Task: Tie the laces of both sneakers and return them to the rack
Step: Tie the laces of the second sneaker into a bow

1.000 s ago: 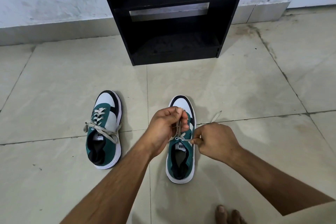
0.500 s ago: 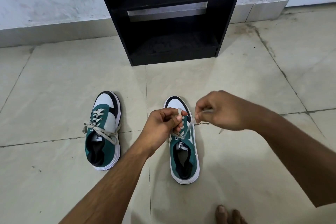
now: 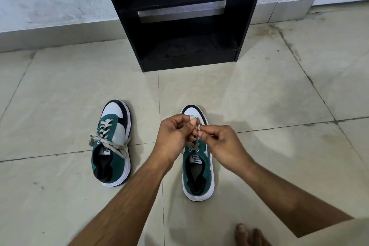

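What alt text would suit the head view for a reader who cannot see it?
Both hands, left hand and right hand, pinch the lace above the right sneaker on the tiled floor. The left sneaker, laces tied, sits beside it; a black rack stands beyond.

A pale tiled floor (image 3: pixel 259 96), stained along its grout lines, is seen carrying everything. A green, white and black sneaker (image 3: pixel 199 173) stands on it directly beneath the fingers (image 3: pixel 207 132) (its toe is pointed at the wall). A matching sneaker (image 3: pixel 111 146) is set well to the left of them, laces tied. Beyond the fingertips a black rack (image 3: pixel 187 26) is stood against the wall. Bare toes (image 3: pixel 249 234) are planted below.
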